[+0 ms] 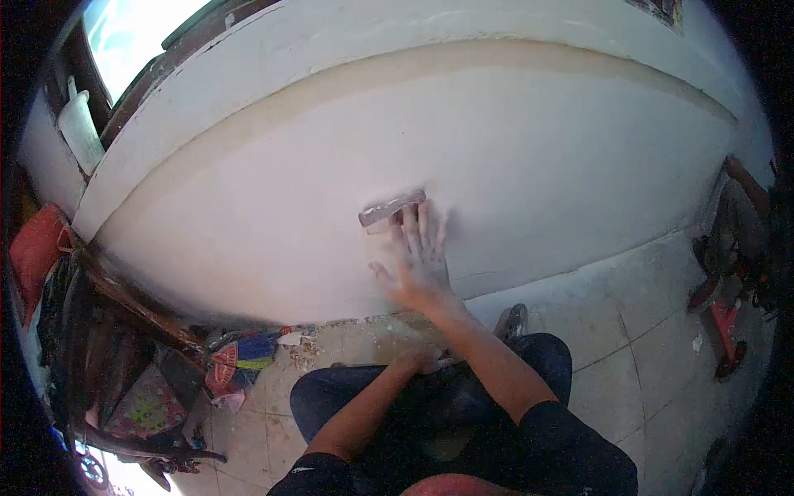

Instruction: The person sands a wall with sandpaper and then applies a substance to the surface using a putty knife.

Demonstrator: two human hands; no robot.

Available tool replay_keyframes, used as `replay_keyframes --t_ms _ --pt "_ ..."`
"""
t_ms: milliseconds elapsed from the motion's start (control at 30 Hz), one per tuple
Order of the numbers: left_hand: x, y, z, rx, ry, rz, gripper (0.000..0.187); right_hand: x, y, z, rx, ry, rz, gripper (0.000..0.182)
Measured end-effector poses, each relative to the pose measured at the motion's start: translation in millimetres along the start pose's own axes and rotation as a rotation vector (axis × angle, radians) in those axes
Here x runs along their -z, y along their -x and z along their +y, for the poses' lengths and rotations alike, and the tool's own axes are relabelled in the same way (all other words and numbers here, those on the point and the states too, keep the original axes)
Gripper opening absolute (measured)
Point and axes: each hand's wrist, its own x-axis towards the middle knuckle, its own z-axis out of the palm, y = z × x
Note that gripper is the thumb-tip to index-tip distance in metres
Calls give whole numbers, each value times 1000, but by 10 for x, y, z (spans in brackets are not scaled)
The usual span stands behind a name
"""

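Sanding block pressed to wall, right hand flat over it.

Nearest the camera, the left hand (422,360) rests on the knee (347,393) above the floor (612,347); its fingers look curled, but whether they hold anything cannot be told. Beyond it, the right hand (418,260) reaches up with fingers spread and nearly straight, fingertips bearing on the lower edge of the block (391,209); nothing is gripped, the hand only presses. The block lies tilted against the wall (538,157), about mid-height on the pale plaster. Judged from its look, the block is small, light and stiff, dusty and therefore liable to slip; it is best taken across its long edges between thumb and fingers. At far left stand clutter (240,355) and a chair (132,364).
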Motion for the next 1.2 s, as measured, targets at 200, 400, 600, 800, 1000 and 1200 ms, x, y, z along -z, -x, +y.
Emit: replay_keyframes --t_ms 200,400,600,800,1000,1200 --pt "-209 13 -124 229 -381 -133 53 440 -230 660 -136 120 445 104" --pt "97 187 60 329 -99 -110 49 646 -152 1201 -337 33 601 106" --pt "747 466 737 313 -139 -162 51 265 -107 637 -157 1 395 110" --pt "1 92 55 120 93 -46 52 -432 207 111 -100 -37 82 108" --pt "209 172 206 261 -114 -151 52 -70 -33 303 -84 215 91 107" --pt "632 454 584 357 33 -122 49 464 -316 769 -274 212 372 110"
